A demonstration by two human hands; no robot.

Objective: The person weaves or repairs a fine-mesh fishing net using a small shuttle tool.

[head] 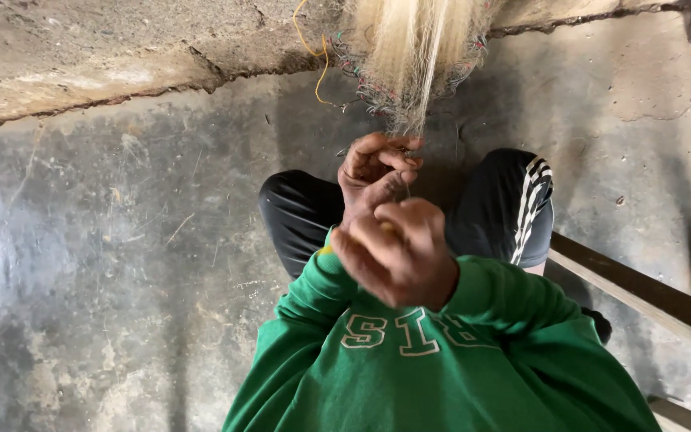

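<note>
Head view, looking down at a seated person in a green sweatshirt (473, 360) with pale lettering and black shorts (505, 208) with white side stripes.

Hands: both raised in front of the chest, close together, one partly over the other. Left hand (373, 170) is the farther one, fingers curled tight around a thin bunch of pale strands at the lower tip of the bundle. Right hand (401, 248) sits nearer, closed into a fist; a small yellowish object shows between its fingers, too hidden to identify.

Worked item: a hanging bundle of pale blond fibres (413, 48), at far centre, bordered by a dark mesh edging with red and green flecks (369, 92). The strands run taut down to the left hand, apparently pinched there to keep them separated and under tension.

Surroundings: a loose yellow thread (313, 48) left of the bundle; cracked grey concrete floor (105, 240); wooden bench edge (641, 292) at right.
</note>
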